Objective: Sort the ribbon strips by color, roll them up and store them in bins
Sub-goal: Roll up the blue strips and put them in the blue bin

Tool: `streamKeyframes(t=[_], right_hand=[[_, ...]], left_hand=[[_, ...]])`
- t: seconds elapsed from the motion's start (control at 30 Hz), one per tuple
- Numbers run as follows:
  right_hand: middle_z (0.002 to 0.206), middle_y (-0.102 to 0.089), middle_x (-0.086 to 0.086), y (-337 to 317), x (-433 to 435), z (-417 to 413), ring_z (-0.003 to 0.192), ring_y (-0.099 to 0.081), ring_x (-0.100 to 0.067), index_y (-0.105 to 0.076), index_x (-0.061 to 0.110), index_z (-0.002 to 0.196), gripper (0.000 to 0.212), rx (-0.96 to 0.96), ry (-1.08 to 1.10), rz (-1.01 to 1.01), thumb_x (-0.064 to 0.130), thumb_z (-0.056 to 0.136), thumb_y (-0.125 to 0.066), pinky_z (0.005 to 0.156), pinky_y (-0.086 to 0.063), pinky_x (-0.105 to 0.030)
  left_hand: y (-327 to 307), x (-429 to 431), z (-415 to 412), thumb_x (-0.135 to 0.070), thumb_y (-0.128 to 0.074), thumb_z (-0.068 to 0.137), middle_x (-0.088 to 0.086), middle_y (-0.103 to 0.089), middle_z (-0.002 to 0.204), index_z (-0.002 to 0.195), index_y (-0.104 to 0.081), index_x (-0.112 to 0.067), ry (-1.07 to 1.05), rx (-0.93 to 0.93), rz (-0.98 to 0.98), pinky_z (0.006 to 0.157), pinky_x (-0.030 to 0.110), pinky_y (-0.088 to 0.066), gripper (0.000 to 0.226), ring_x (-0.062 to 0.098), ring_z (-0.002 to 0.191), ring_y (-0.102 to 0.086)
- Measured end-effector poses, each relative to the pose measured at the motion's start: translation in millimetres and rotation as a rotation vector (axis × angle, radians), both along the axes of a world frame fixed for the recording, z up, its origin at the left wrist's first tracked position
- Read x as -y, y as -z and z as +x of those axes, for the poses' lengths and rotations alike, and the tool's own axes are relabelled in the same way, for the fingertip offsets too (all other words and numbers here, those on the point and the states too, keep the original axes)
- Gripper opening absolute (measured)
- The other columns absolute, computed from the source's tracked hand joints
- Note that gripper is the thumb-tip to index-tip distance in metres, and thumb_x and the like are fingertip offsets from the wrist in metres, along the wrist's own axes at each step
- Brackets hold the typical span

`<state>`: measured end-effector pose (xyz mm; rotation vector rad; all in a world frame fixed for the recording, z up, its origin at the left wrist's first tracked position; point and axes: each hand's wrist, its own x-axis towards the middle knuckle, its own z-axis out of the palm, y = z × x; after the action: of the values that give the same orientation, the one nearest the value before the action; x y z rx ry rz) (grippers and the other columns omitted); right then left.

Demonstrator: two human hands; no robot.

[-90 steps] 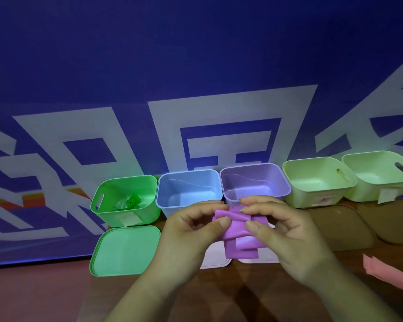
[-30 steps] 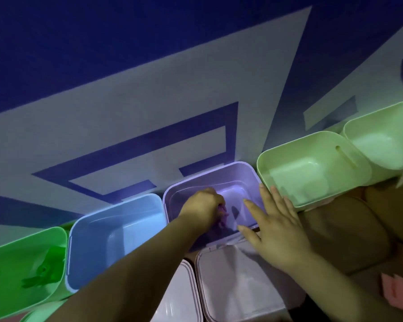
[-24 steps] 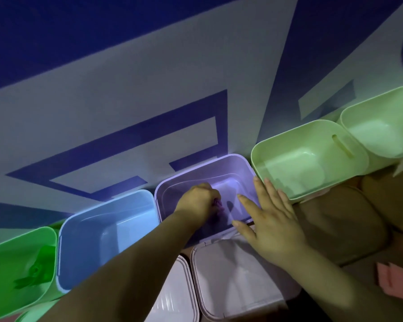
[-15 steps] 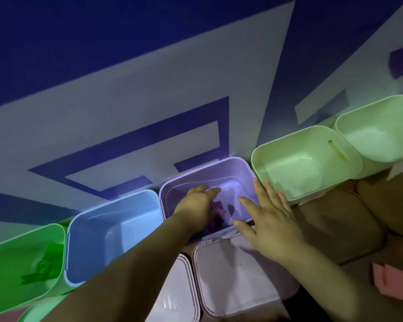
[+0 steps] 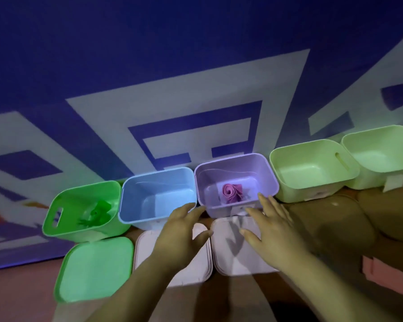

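Two empty hands spread above a brown tabletop (image 5: 16, 296). The left hand (image 5: 182, 233) hangs with fingers straight and apart over a pale square plastic lid (image 5: 147, 249). The right hand (image 5: 275, 231) is splayed the same way over a second pale lid (image 5: 228, 254), its fingertips reaching the near rim of a lilac plastic bin (image 5: 263, 173). Neither hand holds anything. A green square lid (image 5: 93, 268) lies to the left, and a flat pink ribbon strip (image 5: 391, 275) lies at the right edge. Just beyond the fingers and clear of both hands, the rolled purple ribbon (image 5: 232, 192) rests on the lilac bin's floor, its spiral end turned up toward the camera and its length running toward the bin's near right. In the same row, a bright green handled bin (image 5: 68, 226) holds a green ribbon roll (image 5: 98, 212). A light blue bin (image 5: 135, 198), a pale green bin (image 5: 312, 194) and a second pale green bin (image 5: 368, 180) stand open against a blue backdrop with large white characters (image 5: 196, 43).
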<state>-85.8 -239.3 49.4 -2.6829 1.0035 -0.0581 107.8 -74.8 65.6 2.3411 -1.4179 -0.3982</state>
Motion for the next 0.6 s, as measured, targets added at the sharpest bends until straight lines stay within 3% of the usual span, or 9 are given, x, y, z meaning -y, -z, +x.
streamKeyframes(t=[0.1,0.2,0.3,0.43,0.57,0.6], right_hand=[[0.156,-0.037,-0.011,3.7,-40.8,-8.1,0.143,-0.036,-0.035,-0.060,0.030,0.131,0.059,0.003,-0.066,0.044,0.059,0.080,-0.054,0.112,-0.033,-0.048],[0.165,-0.013,-0.002,9.0,-83.7,-15.9,0.152,-0.013,-0.026,-0.043,0.037,0.144,0.059,-0.069,-0.148,0.133,0.059,0.089,-0.047,0.121,-0.014,-0.040],[0.166,-0.004,0.003,13.0,-119.3,-20.7,0.153,-0.004,-0.020,-0.035,0.039,0.147,0.060,-0.099,-0.220,0.177,0.061,0.092,-0.044,0.122,-0.009,-0.035],[0.165,-0.013,0.001,27.8,-163.4,-20.0,0.152,-0.012,-0.024,-0.037,0.040,0.146,0.061,-0.184,-0.330,0.212,0.062,0.090,-0.043,0.121,-0.014,-0.038],[0.151,-0.046,-0.006,43.4,-199.2,-12.4,0.136,-0.048,-0.031,-0.060,0.040,0.127,0.055,-0.257,-0.390,0.179,0.063,0.080,-0.044,0.107,-0.041,-0.045],[0.151,-0.046,-0.006,49.0,-208.3,-10.6,0.134,-0.049,-0.032,-0.061,0.039,0.127,0.055,-0.255,-0.398,0.174,0.063,0.080,-0.046,0.106,-0.042,-0.046]], left_hand=[[5.5,-61.5,-20.5,-0.054,-0.066,0.082,0.003,-0.053,0.142,0.137,-0.052,-0.034,-0.095,0.023,-0.034,0.105,0.030,-0.035,0.060,0.024,0.130,-0.048],[25.2,-120.1,-36.9,-0.056,-0.065,0.082,-0.001,-0.048,0.145,0.140,-0.049,-0.037,-0.187,-0.051,0.015,0.108,0.026,-0.033,0.064,0.019,0.134,-0.045],[49.2,-172.1,-50.0,-0.064,-0.049,0.079,-0.001,-0.048,0.144,0.141,-0.047,-0.036,-0.230,-0.088,0.071,0.109,0.027,-0.033,0.068,0.020,0.132,-0.046],[80.4,-234.6,-65.3,-0.068,-0.043,0.076,-0.006,-0.044,0.145,0.141,-0.046,-0.038,-0.348,-0.175,0.162,0.105,0.023,-0.035,0.072,0.016,0.130,-0.049],[103.7,-290.6,-81.2,-0.054,-0.064,0.078,-0.004,-0.046,0.143,0.138,-0.049,-0.037,-0.477,-0.262,0.225,0.102,0.023,-0.041,0.065,0.017,0.124,-0.052],[109.6,-304.3,-84.8,-0.051,-0.066,0.077,-0.006,-0.046,0.142,0.138,-0.049,-0.037,-0.515,-0.280,0.239,0.097,0.024,-0.045,0.065,0.016,0.119,-0.054]])
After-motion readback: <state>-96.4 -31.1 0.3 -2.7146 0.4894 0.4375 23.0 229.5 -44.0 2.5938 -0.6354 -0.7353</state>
